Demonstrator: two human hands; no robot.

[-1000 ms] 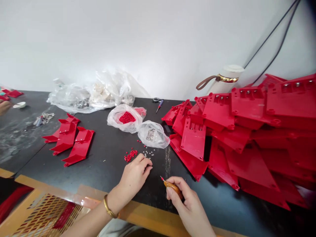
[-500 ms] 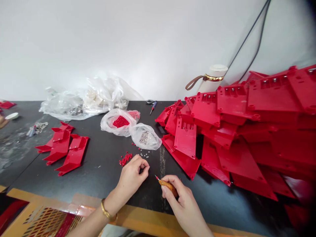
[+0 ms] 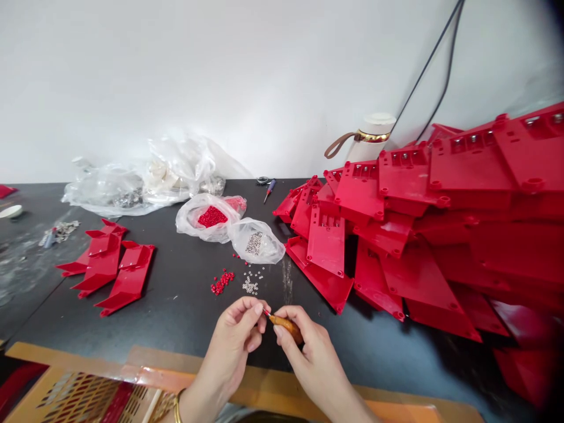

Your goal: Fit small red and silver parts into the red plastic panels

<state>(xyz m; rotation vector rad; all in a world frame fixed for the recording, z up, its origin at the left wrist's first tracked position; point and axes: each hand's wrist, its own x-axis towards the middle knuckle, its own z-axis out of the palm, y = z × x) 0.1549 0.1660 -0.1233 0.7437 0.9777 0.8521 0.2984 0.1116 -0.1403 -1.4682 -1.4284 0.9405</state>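
Left hand (image 3: 235, 332) closed in a pinch, fingertips (image 3: 259, 308) pressed together, anything held between them too small to tell. Right hand (image 3: 312, 361) closed around the orange-brown handle of a wooden-handled tool (image 3: 285, 328), red tip angled toward the left hand and almost touching its fingertips. Both hands low over a black surface (image 3: 185, 335), close together, gold bangle (image 3: 177, 408) on the left wrist.

Just beyond the left hand, a small heap of metal rings (image 3: 250, 285); a cluster of red beads (image 3: 222, 282) beside it, farther left. Farther beyond the hands, a clear plastic bag of red beads (image 3: 210, 217) next to a clear plastic bag of metal rings (image 3: 254, 243). Right of the right hand, a large heap of red plastic panels (image 3: 418, 205). Left of the left hand, three red plastic parts (image 3: 106, 264). Nearer than the hands, an orange perforated crate (image 3: 88, 390).
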